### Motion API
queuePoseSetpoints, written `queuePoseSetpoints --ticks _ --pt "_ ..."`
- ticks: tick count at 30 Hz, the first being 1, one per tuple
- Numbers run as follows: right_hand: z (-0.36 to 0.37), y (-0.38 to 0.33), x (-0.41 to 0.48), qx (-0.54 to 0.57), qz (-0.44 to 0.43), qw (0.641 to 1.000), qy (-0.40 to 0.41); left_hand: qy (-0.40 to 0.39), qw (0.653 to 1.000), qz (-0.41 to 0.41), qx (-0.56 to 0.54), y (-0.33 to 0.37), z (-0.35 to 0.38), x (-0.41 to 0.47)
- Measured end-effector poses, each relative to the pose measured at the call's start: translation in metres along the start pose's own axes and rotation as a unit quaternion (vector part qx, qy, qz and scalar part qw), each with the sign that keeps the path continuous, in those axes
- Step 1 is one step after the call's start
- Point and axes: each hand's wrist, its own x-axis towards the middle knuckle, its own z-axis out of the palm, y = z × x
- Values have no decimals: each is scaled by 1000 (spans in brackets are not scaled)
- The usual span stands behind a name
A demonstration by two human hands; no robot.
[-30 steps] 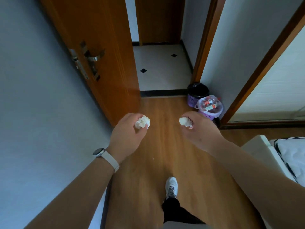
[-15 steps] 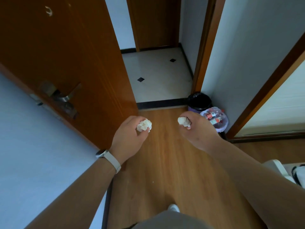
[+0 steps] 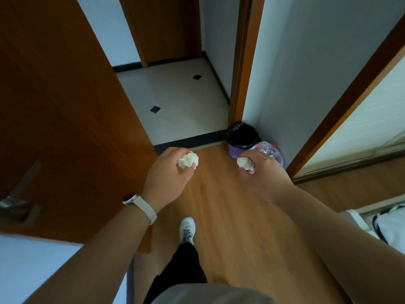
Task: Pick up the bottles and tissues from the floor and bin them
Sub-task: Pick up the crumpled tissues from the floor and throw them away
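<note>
My left hand [image 3: 167, 175] grips a crumpled white tissue [image 3: 188, 160] in its fingertips, held out over the wooden floor. My right hand [image 3: 262, 172] grips a second crumpled tissue [image 3: 245, 162]. Just beyond my right hand stands a purple basket bin with a black liner [image 3: 241, 139], in the corner by the wall. Beside it, partly hidden behind my right hand, is a second purple bin holding plastic bottles [image 3: 270, 150] in a clear bag.
An open wooden door [image 3: 65, 119] with a metal handle [image 3: 19, 202] stands close on the left. A tiled hallway [image 3: 175, 102] lies past the dark threshold. A wooden door frame [image 3: 350, 102] runs on the right; white bedding [image 3: 390, 227] at far right. My shoe [image 3: 187, 229] steps forward.
I have walked closer to the bins; they look larger and sit right behind my right hand. Both hands still hold their tissues. My foot has stepped forward.
</note>
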Motion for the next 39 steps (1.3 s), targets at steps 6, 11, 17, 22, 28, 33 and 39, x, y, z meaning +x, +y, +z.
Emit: queuePoseSetpoints --ticks 6,11,17,22,28,33,39 --pt "15 -11 92 -29 40 996 80 -28 996 63 -47 -49 11 114" --pt "16 -33 167 -71 104 992 28 -47 992 74 -88 -89 9 200" --pt "16 -39 227 -90 112 988 59 -78 989 95 -80 -116 10 280" --pt "10 -21 265 -78 132 986 64 -109 982 131 -85 -108 32 331" --pt "1 41 320 -56 166 982 63 -147 976 146 -66 -93 83 398" --pt "-14 106 386 -31 192 980 50 -168 976 136 -35 -73 135 467" --pt "-37 188 463 -17 224 974 35 -215 969 115 -27 -40 216 552"
